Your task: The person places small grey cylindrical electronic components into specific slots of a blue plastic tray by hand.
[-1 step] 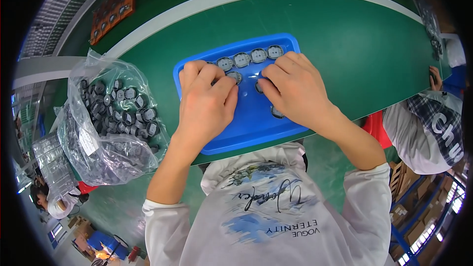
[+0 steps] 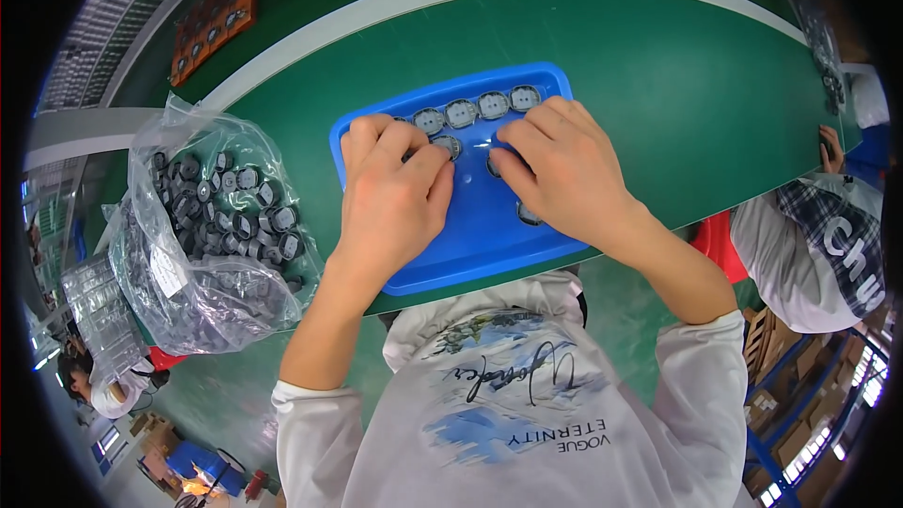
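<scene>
Small round grey plastic parts lie in a shallow blue tray [image 2: 470,245]. A row of them, including a grey part [image 2: 461,114], runs along the tray's far side. My left hand [image 2: 395,188] is over the tray's left half, fingers curled and closed on a grey round part [image 2: 447,147] that shows beside the fingertips. Over the right half, my right hand [image 2: 569,165] has its thumb and fingers closed on another grey part [image 2: 493,166], mostly hidden under them. One more part [image 2: 529,214] sits below the right palm, partly covered.
Left of the tray, an open clear plastic bag [image 2: 235,292] holds many dark grey round parts. The green table [image 2: 677,85] has a pale raised strip along its far side. An orange board [image 2: 214,23] lies beyond it. At far right, a co-worker's hand [image 2: 831,150] rests near the table edge.
</scene>
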Tool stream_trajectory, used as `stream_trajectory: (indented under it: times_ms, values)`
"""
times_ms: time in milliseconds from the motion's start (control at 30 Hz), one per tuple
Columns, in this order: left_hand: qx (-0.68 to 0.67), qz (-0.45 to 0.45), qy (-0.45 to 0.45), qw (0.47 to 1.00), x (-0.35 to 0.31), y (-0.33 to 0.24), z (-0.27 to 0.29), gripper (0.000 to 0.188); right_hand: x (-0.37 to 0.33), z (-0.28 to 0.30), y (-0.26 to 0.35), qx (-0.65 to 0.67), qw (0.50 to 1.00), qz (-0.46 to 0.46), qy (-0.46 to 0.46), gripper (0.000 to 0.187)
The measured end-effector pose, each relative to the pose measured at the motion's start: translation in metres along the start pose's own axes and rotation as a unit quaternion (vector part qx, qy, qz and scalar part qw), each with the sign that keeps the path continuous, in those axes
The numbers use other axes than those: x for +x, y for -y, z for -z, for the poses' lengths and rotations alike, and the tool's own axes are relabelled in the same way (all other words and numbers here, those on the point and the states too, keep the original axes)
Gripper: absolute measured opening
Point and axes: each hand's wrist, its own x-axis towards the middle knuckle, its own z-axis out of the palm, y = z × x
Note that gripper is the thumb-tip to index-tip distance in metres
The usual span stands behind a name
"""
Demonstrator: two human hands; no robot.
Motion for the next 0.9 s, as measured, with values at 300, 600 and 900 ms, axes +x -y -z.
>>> stream_trajectory:
  times_ms: [300,600,900]
  values:
    - [0.009,0.018,0.014,1.000,0.000,0.003,0.003,0.015,-0.005,0.007,-0.006,0.044,0.997,0.053,0.017,0.016]
    - [0.007,0.026,0.019,0.999,-0.001,0.004,0.006,0.015,0.008,-0.001,-0.005,0.032,0.996,0.084,0.008,0.010]
    - [-0.007,0.040,0.012,0.999,0.000,0.004,0.006,0.012,0.018,-0.011,0.001,0.019,0.997,0.078,-0.007,0.010]
